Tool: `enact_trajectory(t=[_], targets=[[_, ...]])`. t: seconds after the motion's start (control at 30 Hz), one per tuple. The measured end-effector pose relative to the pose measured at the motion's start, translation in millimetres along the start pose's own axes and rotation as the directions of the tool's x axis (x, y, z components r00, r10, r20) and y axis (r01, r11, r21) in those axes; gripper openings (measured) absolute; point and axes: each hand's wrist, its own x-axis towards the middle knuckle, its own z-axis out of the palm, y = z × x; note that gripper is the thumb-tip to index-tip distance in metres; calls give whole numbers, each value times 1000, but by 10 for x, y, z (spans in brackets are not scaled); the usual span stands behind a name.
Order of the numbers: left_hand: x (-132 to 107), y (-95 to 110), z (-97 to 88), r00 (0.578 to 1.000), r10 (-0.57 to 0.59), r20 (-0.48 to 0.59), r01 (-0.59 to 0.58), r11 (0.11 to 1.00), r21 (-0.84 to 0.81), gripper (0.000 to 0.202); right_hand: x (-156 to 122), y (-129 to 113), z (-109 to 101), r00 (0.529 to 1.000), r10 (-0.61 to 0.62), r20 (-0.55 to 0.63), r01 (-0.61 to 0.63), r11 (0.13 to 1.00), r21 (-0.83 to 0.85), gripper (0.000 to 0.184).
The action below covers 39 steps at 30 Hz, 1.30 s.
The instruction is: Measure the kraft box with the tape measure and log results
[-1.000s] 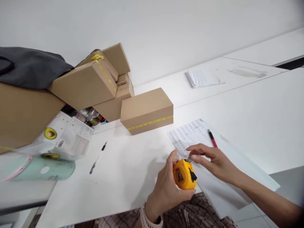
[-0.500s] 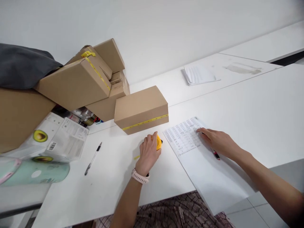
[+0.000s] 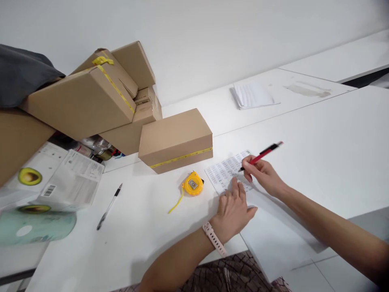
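Red plastic pen (image 3: 263,154) with black tip sits in the right hand (image 3: 263,177), pinched between thumb and forefingers, tilted, tip down at the printed table on the white paper sheet (image 3: 270,231); back end points up and right. Sheet lies on the white table (image 3: 136,243), its near corner hanging over the table's front edge. Right hand fingers are clenched on the red plastic pen, heel of hand resting on the sheet.

Left hand (image 3: 234,211) lies palm down on the sheet, fingers released and spread, gripping nothing; index finger stretched onto the printed rows, just beside the pen tip. Pale pink watch strap (image 3: 214,239) on that wrist.

Yellow round tape measure (image 3: 193,185) lies flat on the table just left of the sheet, apart from both hands, a short bit of yellow tape sticking out toward the front. Brown cardboard box with yellow strap (image 3: 176,138) stands right behind it. More stacked cardboard boxes (image 3: 88,97) further left, dark grey cloth (image 3: 21,77) on top. Black ballpoint pen (image 3: 108,206) lies alone, well left of the tape measure. White cartons with avocado picture (image 3: 57,178) at far left edge. Folded white paper stack (image 3: 253,95) on the far table.
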Motion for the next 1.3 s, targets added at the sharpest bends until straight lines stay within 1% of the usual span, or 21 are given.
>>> enact_trajectory(t=[0.03, 0.1, 0.17, 0.23, 0.33, 0.4, 0.47, 0.53, 0.6, 0.87, 1.03, 1.13, 1.3], targets=[[-3, -33, -7, 1000, 7, -3, -7, 1000, -1, 75, 26, 47, 50, 1000, 23, 4, -23, 1000, -8, 49], [-24, -104, -30, 1000, 12, -11, -12, 1000, -2, 73, 79, 145, 120, 998, 66, 22, -66, 998, 0, 48], [-43, -156, -48, 1000, 9, -6, -9, 1000, -3, 73, 125, 231, 159, 997, 59, 47, -60, 998, 7, 41], [-49, -177, -53, 1000, 10, 3, -10, 1000, -3, 75, 154, 290, 184, 998, 35, 58, -37, 999, 25, 39], [-40, -173, -42, 1000, 23, -10, -23, 1000, -6, 76, 160, 334, 212, 998, 61, 7, -61, 998, 28, 37], [-35, -165, -38, 999, 26, -20, -26, 1000, -14, 76, 153, 352, 220, 997, 58, -47, -60, 997, -51, 37], [-36, -160, -40, 999, 27, -19, -27, 1000, -8, 76, 144, 373, 217, 997, 4, -71, -15, 986, -167, 37], [-39, -159, -44, 1000, 24, -15, -24, 1000, 15, 75, 137, 399, 209, 997, -52, -63, 35, 968, -250, 37], [-41, -160, -46, 1000, 21, -16, -20, 999, 29, 73, 130, 423, 201, 997, -67, -42, 53, 959, -277, 37], [-18, -159, -38, 1000, 19, -12, -19, 1000, -3, 74, 112, 419, 211, 999, 35, 14, -31, 975, -222, 40], [-29, -148, -78, 1000, 24, -7, -25, 1000, -9, 76, 118, 422, 220, 1000, 23, 17, -19, 970, -242, 38], [-37, -145, -92, 1000, 26, -13, -26, 1000, 8, 74, 118, 427, 217, 1000, -2, 25, 9, 962, -274, 38], [-41, -150, -80, 998, 51, -36, -46, 992, 115, 77, 119, 427, 211, 1000, -7, 22, 13, 964, -266, 36]])
